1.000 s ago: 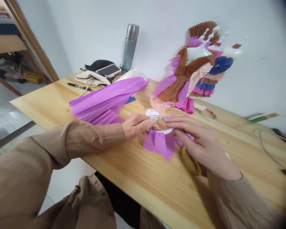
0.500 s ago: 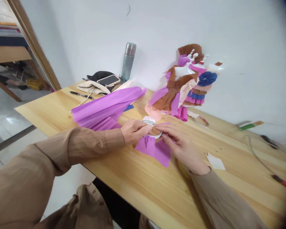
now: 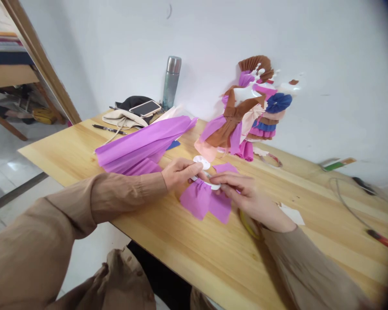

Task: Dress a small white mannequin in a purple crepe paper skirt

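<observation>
Head view, itemised from my remote station: white ring [image 3: 215, 187], above wooden table [image 3: 168, 230]; left hand [image 3: 178, 174] pinched on its left side, right hand [image 3: 245, 196] pinched on its right. Purple paper [image 3: 195, 203], gathered at ring's near edge. I also list yellow ring [image 3: 249, 226], near right hand; white disc [image 3: 201, 162], just beyond.

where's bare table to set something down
The table is bare near its front edge, between left sleeve and right sleeve, and at its left corner, beside the pen. Purple pieces crowd the middle; phone and flask crowd the back.
</observation>
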Demonstrator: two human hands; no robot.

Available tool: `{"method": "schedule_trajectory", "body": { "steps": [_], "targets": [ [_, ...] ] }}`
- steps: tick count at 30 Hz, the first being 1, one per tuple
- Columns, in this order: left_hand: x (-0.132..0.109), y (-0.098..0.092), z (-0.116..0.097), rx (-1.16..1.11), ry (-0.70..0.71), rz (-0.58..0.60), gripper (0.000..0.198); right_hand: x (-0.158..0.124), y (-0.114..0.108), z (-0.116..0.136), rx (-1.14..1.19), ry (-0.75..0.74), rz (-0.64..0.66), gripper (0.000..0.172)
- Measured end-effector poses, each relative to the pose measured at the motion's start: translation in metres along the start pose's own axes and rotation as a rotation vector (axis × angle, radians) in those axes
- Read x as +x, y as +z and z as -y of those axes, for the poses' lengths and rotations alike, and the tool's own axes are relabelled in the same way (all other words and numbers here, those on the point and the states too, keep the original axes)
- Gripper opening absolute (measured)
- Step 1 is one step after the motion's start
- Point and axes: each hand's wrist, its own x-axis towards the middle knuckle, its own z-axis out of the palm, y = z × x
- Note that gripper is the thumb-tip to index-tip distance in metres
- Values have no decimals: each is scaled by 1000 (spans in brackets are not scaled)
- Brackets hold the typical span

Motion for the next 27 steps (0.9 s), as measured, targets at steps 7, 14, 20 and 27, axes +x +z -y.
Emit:
{"method": "schedule_trajectory", "body": {
  "steps": [7, 14, 20, 27],
  "targets": [
    [3, -2, -2, 143, 226, -313, 31, 3, -15, 15, -172, -133, -132, 25],
    [9, -5, 8, 217, 323, -338, 18, 2, -8, 25, -291, -154, -201, 27],
    [6, 1, 2, 89, 245, -328, 20, 1, -7, 24, -316, -124, -197, 26],
    [6, 2, -7, 25, 41, -337, 9, 1, -5, 24, -345, -149, -216, 28]
  ]
}}
